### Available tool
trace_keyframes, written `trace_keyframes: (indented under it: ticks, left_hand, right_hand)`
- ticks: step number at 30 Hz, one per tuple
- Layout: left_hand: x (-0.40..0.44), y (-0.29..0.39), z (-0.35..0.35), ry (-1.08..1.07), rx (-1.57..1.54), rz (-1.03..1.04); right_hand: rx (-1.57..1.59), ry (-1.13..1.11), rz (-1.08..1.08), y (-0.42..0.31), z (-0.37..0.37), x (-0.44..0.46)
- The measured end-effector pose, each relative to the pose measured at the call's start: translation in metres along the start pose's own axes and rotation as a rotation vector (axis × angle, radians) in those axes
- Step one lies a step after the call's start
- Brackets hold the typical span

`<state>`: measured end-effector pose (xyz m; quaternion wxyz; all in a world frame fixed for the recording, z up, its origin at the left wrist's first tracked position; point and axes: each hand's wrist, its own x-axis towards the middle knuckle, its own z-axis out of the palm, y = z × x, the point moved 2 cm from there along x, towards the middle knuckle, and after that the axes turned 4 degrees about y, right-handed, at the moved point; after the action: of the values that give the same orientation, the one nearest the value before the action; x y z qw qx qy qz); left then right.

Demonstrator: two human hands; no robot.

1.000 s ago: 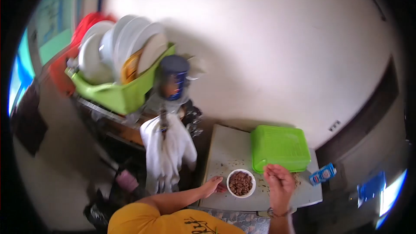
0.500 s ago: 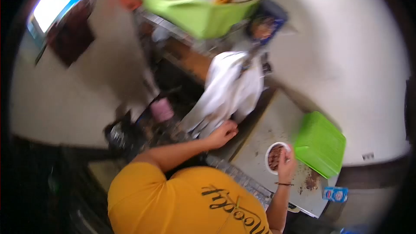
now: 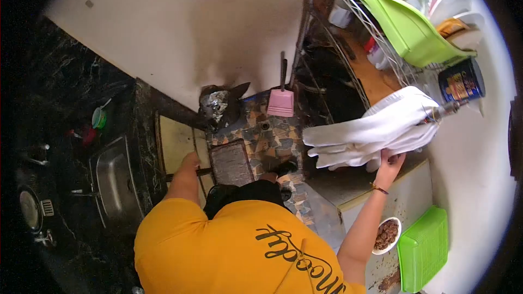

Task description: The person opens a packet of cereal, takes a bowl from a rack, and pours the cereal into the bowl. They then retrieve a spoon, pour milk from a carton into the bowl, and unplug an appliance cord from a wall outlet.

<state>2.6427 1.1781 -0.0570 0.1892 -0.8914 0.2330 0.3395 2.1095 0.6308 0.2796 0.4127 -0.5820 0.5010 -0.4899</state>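
Note:
My right hand [image 3: 390, 164] reaches to the lower edge of a white cloth [image 3: 376, 125] that hangs from the wire rack; the fingers are curled at the fabric and partly hidden by it. Below my right forearm, on a pale worktop, stands a white bowl [image 3: 398, 234] filled with brown chunks [image 3: 386, 234]. My left hand [image 3: 190, 161] hangs low at my side, nearest to the cream cabinet doors [image 3: 175, 144]. Its fingers are too foreshortened to make out.
A green basket [image 3: 424, 250] stands beside the bowl. The wire rack [image 3: 357, 8] holds a light-green dish drainer [image 3: 389, 19] and a dark blue tin [image 3: 462, 80]. On the left is a black counter with a sink [image 3: 117, 179]. A pink dustpan [image 3: 281, 103] and foil-topped black bag [image 3: 215, 106] stand ahead.
The view has swung left, bringing the sink and floor into sight. My right hand has left the bowl and moved to the white cloth. My left hand has moved away from the cloth to my side.

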Motion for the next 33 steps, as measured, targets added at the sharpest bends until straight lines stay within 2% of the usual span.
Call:
trace_keyframes:
  ticks: [2, 3, 5, 6, 8, 10, 11, 13, 14, 18, 20, 22, 24, 25, 26, 27, 28, 30, 32, 33]
  left_hand:
    - [-0.014, -0.048, 0.003, -0.191, 0.071, -0.110]
    - [-0.023, -0.049, -0.006, -0.287, 0.110, -0.115]
    - [-0.039, -0.063, -0.001, 0.180, 0.226, 0.237]
    - [-0.016, -0.066, 0.015, 0.131, 0.080, 0.170]
    - [0.014, -0.053, 0.012, 0.092, -0.159, 0.034]
    - [0.039, -0.033, -0.009, 0.131, -0.308, 0.011]
    - [0.058, -0.024, -0.018, 0.159, -0.367, 0.013]
    - [0.094, -0.008, -0.050, 0.214, -0.419, 0.029]
    - [0.112, -0.001, -0.067, 0.227, -0.391, 0.030]
    - [0.148, 0.013, -0.163, 0.157, -0.127, 0.030]
    - [0.182, 0.013, -0.184, 0.171, -0.133, 0.023]
    - [0.219, 0.006, -0.189, 0.203, -0.376, -0.034]
    - [0.255, 0.001, -0.187, 0.200, -0.680, -0.103]
    - [0.270, 0.004, -0.186, 0.198, -0.552, -0.032]
    - [0.285, 0.006, -0.177, 0.262, -0.242, 0.088]
    - [0.310, 0.004, -0.163, 0.265, -0.022, 0.276]
    - [0.323, -0.003, -0.151, 0.263, -0.017, 0.279]
    - [0.330, -0.003, -0.143, 0.198, -0.127, 0.248]
    - [0.329, -0.006, -0.136, 0.165, -0.216, 0.205]
    - [0.328, -0.011, -0.132, 0.156, -0.245, 0.185]
  right_hand:
    - [-0.080, -0.004, 0.111, 0.018, 0.021, -0.016]
    - [-0.097, 0.002, 0.120, 0.034, 0.027, -0.025]
    - [-0.184, 0.002, 0.117, 0.068, 0.032, -0.048]
    - [-0.251, -0.004, 0.104, 0.086, 0.032, -0.060]
    - [-0.244, -0.040, 0.382, 0.168, 0.021, -0.088]
    - [-0.123, -0.031, 0.895, 0.118, 0.055, -0.123]
    - [-0.123, -0.025, 0.896, 0.118, 0.069, -0.128]
    - [-0.124, -0.410, 1.022, 0.117, 0.108, -0.142]
    - [-0.120, -0.399, 1.025, 0.121, 0.135, -0.142]
    - [-0.307, -0.754, 0.687, 0.136, 0.268, -0.132]
    - [-0.202, -0.841, 0.613, 0.147, 0.351, -0.129]
    - [-0.271, -0.994, 0.688, 0.133, 0.437, -0.122]
    - [-0.324, -1.027, 0.628, 0.143, 0.511, -0.127]
    - [-0.242, -1.051, 0.793, 0.131, 0.544, -0.127]
    - [-0.195, -1.060, 0.873, 0.132, 0.570, -0.134]
    - [-0.152, -1.065, 0.954, 0.135, 0.596, -0.141]
    - [-0.215, -1.115, 0.764, 0.169, 0.621, -0.157]
    - [-0.277, -1.152, 0.578, 0.221, 0.654, -0.183]
    - [-0.285, -1.033, 0.824, 0.249, 0.672, -0.199]
    - [-0.285, -1.032, 0.831, 0.229, 0.674, -0.199]
